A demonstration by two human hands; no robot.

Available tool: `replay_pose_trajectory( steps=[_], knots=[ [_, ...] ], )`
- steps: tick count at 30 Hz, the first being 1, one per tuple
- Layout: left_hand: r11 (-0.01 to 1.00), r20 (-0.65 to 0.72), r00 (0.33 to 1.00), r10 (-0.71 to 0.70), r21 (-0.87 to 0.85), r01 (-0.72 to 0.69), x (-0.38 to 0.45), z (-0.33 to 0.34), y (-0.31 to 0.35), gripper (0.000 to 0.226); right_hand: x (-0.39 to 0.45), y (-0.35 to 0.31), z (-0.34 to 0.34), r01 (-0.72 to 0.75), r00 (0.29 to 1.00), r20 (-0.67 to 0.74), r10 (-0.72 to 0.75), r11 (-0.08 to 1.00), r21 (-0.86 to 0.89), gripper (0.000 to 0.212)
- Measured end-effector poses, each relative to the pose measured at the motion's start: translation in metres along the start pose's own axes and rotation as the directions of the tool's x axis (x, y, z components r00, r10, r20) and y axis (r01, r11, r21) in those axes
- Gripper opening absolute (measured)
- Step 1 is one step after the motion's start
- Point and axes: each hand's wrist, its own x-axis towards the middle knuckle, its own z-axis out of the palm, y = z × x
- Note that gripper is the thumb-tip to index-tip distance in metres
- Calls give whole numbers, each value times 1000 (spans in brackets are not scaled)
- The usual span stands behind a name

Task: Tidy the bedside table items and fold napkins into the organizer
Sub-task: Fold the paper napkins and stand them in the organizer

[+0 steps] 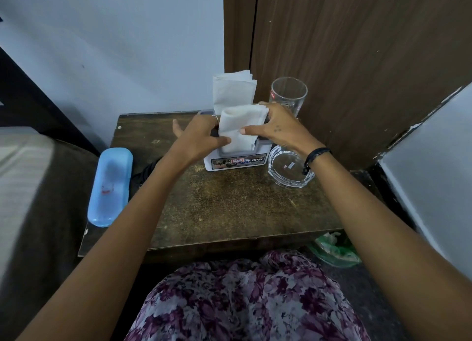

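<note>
White paper under both sets of fingers: I see the left hand (201,139) w/ thumb and fingers clamped on the left edge of a folded napkin (238,126), and the right hand (277,128) pinching its right side, thumb (249,130) pressed flat on the front face, other fingers curled over the top corner. The napkin stands upright w/ its lower end down inside the front slot of the organizer (236,160), a small white-and-grey holder w/ a sticker strip reading OPEL on its front. Behind it, in the rear part of the same organizer, a taller stack of napkins (233,90) sticks up, approx upright. There is a black band (315,158) on the right wrist. Just right of the organizer sits a clear glass ashtray (290,168), partly under that wrist; behind it a tall drinking glass (290,94) stands upright near the wooden panel. All rest on a worn dark brown table (229,205). On the table's left edge lies a pale blue case (111,186), lengthwise, overhanging toward the bed (25,187). Some black cord (145,173) is between the case and the left forearm; can't tell what it is. A green plastic bag (334,251) lies on the floor beyond the table's right front corner.
</note>
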Motion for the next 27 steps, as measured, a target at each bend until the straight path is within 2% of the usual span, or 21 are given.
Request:
replay_pose_trajectory(
  steps=[2,5,8,10,11,13,16,20,23,27],
  knots=[
    [1000,-46,999,-7,16,8,-4,3,1,25,-3,2,5,26,998,-59,-31,996,-89,40],
    [1000,-159,987,-20,-9,19,-15,10,2,34,-10,4,16,36,971,-224,-83,978,-204,54],
    [994,-305,952,-17,-110,-18,-28,16,1,43,-26,-4,27,95,855,-493,-157,984,-149,53],
    [985,-378,926,-20,-168,-47,-40,18,-1,34,-39,-13,38,155,756,-621,-208,978,-140,40],
    [973,-397,918,-14,-216,-79,-46,19,-2,26,-45,-19,44,176,730,-647,-222,975,-136,33],
    [941,-396,918,0,-311,-134,-62,19,-2,14,-57,-32,58,208,757,-608,-239,970,-122,18],
    [938,-371,928,1,-321,-130,-85,19,-5,13,-70,-46,81,200,866,-464,-183,980,-13,8],
    [954,-378,924,-55,-294,-64,-107,15,-34,15,-76,-56,120,159,909,-401,-112,983,88,5],
    [987,-394,915,-86,-157,25,-115,10,-61,19,-70,-61,148,117,942,-322,-91,991,62,8],
    [988,-488,871,-50,103,114,-121,-5,-86,20,-52,-69,175,70,965,-256,-59,997,35,12]
  ],
)
